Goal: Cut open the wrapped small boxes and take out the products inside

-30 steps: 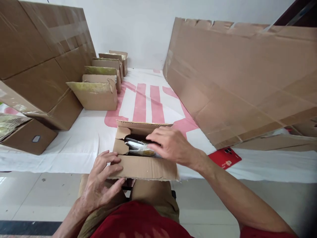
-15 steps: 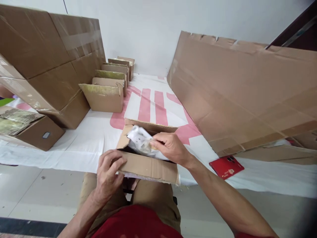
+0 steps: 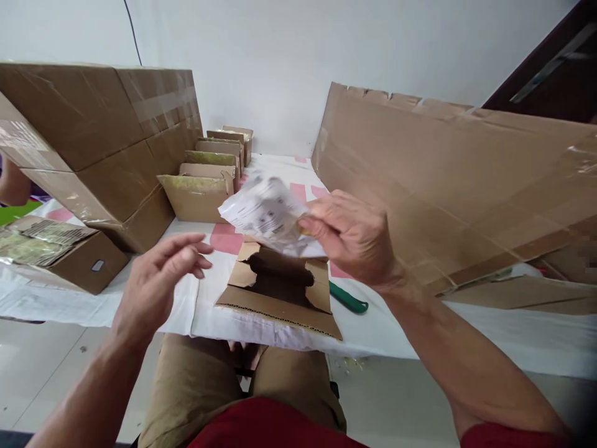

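Note:
A small open cardboard box [image 3: 280,306] sits at the near edge of the white table cover [image 3: 153,305], its inside dark. Above it, my right hand [image 3: 354,239] pinches a crinkled clear plastic packet with printed labels [image 3: 265,211], held in the air. My left hand [image 3: 156,283] hovers left of the box with fingers spread, touching nothing.
A row of small open boxes [image 3: 198,190] runs back along the left, beside a big taped carton [image 3: 93,137]. A large flattened cardboard sheet [image 3: 457,180] leans at the right. A green handle [image 3: 349,298] lies right of the box. Another open box of packets [image 3: 56,252] stands far left.
My right hand has lifted the packet up out of the box. My left hand has let go of the box's front edge and opened. The view has tilted up.

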{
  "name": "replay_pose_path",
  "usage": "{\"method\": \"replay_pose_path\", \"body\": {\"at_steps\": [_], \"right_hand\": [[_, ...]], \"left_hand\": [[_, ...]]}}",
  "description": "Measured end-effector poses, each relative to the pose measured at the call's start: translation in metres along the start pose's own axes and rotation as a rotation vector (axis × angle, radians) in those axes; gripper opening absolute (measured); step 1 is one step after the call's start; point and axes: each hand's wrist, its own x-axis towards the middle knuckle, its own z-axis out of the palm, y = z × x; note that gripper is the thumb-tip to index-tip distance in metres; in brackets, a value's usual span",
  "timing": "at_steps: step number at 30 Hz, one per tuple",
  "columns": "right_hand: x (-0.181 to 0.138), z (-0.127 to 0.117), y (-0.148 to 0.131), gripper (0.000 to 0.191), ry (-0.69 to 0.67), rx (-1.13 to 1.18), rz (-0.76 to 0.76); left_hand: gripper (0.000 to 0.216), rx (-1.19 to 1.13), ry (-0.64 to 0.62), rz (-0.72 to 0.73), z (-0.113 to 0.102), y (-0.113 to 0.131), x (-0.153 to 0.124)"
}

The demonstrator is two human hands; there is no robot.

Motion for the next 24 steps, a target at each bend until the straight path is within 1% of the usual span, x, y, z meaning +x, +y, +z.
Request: {"method": "replay_pose_path", "body": {"at_steps": [2, 3, 4, 5, 7, 9, 11, 13, 14, 15, 16, 18, 19, 20, 21, 22, 23, 24], "right_hand": [[0.006, 0.005, -0.007, 0.029, -0.045, -0.168, -0.211], [0.006, 0.009, -0.008, 0.029, -0.074, -0.230, -0.306], [0.004, 0.012, -0.008, 0.029, -0.100, -0.278, -0.400], [0.000, 0.016, -0.007, 0.029, -0.117, -0.314, -0.491], [-0.010, 0.023, -0.004, 0.032, -0.130, -0.377, -0.634], [-0.019, 0.029, -0.003, 0.034, -0.123, -0.427, -0.709], [-0.024, 0.032, -0.006, 0.030, -0.119, -0.463, -0.762], [-0.023, 0.030, -0.011, 0.022, -0.128, -0.443, -0.815], [-0.021, 0.027, -0.014, 0.019, -0.132, -0.403, -0.805], [-0.017, 0.022, -0.015, 0.023, -0.126, -0.343, -0.754], [-0.012, 0.015, -0.015, 0.034, -0.101, -0.266, -0.660], [0.003, 0.001, -0.013, 0.056, -0.038, -0.071, -0.368], [0.011, -0.006, -0.010, 0.061, -0.041, 0.045, -0.212], [0.021, -0.011, -0.008, 0.061, -0.076, 0.172, -0.080], [0.030, -0.014, -0.006, 0.058, -0.129, 0.301, 0.020], [0.040, -0.015, -0.004, 0.054, -0.184, 0.422, 0.082], [0.050, -0.014, -0.002, 0.050, -0.212, 0.521, 0.106], [0.059, -0.012, -0.001, 0.046, -0.196, 0.591, 0.102]], "left_hand": [[0.083, -0.190, -0.212, -0.239, 0.002, 0.013, 0.019], [0.088, -0.270, -0.283, -0.308, 0.005, 0.017, 0.025], [0.087, -0.332, -0.298, -0.332, 0.008, 0.020, 0.028], [0.080, -0.376, -0.266, -0.313, 0.011, 0.021, 0.029], [0.066, -0.422, -0.172, -0.223, 0.016, 0.022, 0.025], [0.058, -0.453, -0.162, -0.191, 0.020, 0.020, 0.018], [0.051, -0.491, -0.202, -0.243, 0.023, 0.019, 0.015], [0.045, -0.538, -0.219, -0.304, 0.023, 0.021, 0.016], [0.045, -0.559, -0.210, -0.313, 0.022, 0.023, 0.017], [0.050, -0.573, -0.194, -0.300, 0.020, 0.026, 0.019], [0.057, -0.577, -0.176, -0.269, 0.017, 0.030, 0.021], [0.071, -0.543, -0.158, -0.181, 0.011, 0.040, 0.027], [0.075, -0.508, -0.164, -0.134, 0.007, 0.045, 0.031], [0.075, -0.468, -0.177, -0.085, 0.004, 0.051, 0.035], [0.072, -0.426, -0.191, -0.033, 0.001, 0.058, 0.041], [0.067, -0.389, -0.187, 0.031, -0.002, 0.064, 0.048], [0.062, -0.360, -0.166, 0.101, -0.004, 0.070, 0.056], [0.058, -0.338, -0.125, 0.168, -0.005, 0.077, 0.065]]}}
